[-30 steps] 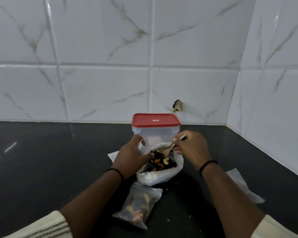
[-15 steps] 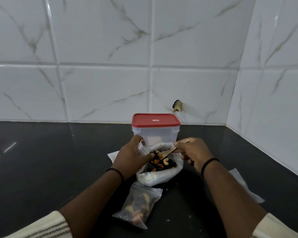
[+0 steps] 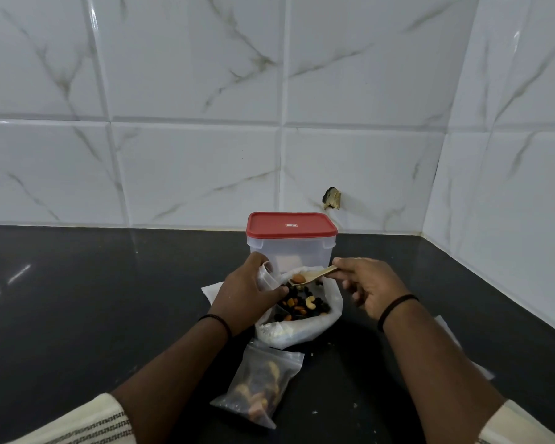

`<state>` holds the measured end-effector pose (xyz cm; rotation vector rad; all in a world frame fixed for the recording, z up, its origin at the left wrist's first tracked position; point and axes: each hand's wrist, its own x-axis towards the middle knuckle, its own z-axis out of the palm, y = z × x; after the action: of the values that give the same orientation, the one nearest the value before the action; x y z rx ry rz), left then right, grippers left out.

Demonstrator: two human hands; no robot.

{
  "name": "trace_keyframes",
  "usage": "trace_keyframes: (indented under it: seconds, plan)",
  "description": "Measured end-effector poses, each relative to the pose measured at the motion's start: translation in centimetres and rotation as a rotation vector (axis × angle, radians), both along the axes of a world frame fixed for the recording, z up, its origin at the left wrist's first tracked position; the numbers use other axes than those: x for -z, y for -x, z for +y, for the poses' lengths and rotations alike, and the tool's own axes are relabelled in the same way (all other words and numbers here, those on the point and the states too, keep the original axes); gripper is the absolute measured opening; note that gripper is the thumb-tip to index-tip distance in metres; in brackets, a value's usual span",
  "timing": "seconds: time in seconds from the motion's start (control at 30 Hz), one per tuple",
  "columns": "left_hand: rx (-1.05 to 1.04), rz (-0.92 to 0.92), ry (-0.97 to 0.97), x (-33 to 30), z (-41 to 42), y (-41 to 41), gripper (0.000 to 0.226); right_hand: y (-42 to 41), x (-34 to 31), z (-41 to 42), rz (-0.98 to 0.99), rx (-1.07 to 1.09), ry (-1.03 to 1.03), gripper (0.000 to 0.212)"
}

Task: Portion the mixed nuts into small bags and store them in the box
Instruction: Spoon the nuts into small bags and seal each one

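A large white bag of mixed nuts (image 3: 302, 328) sits open on the black counter (image 3: 77, 315). My left hand (image 3: 247, 293) grips a small clear bag (image 3: 268, 277) at the large bag's left rim. My right hand (image 3: 366, 283) pinches a wooden spoon (image 3: 311, 276) by its handle. The spoon holds a few nuts over the open bag, its bowl close to the small bag's mouth. A filled small bag (image 3: 260, 389) lies on the counter in front. Behind stands a clear plastic box (image 3: 290, 251) with its red lid on.
Flat empty bags lie on the counter at the right (image 3: 452, 341) and behind my left hand (image 3: 212, 290). Tiled walls close the back and right sides, with a chipped hole (image 3: 332, 198) in the back wall. A few crumbs dot the counter near the filled bag.
My right hand has lifted the spoon out of the nuts with a load and levelled it toward the small bag. My left hand has stayed in place.
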<state>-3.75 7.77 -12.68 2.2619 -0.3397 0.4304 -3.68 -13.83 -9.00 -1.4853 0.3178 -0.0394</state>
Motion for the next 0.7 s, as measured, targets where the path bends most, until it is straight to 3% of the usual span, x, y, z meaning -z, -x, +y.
trace_keyframes:
  seconds: [0.2, 0.43, 0.7]
  plan:
    - [0.018, -0.014, 0.002, 0.2, 0.1, -0.2, 0.043, 0.2, -0.4, 0.9, -0.230, -0.100, -0.059, 0.013]
    - [0.017, -0.004, 0.021, 0.1, 0.2, -0.1, 0.042, 1.7, -1.2, 1.6, -0.449, -0.495, 0.085, 0.016]
    - [0.003, 0.009, 0.044, 0.0, 0.1, 0.2, 0.044, 1.5, -1.0, 1.2, -0.476, -0.606, 0.109, 0.026]
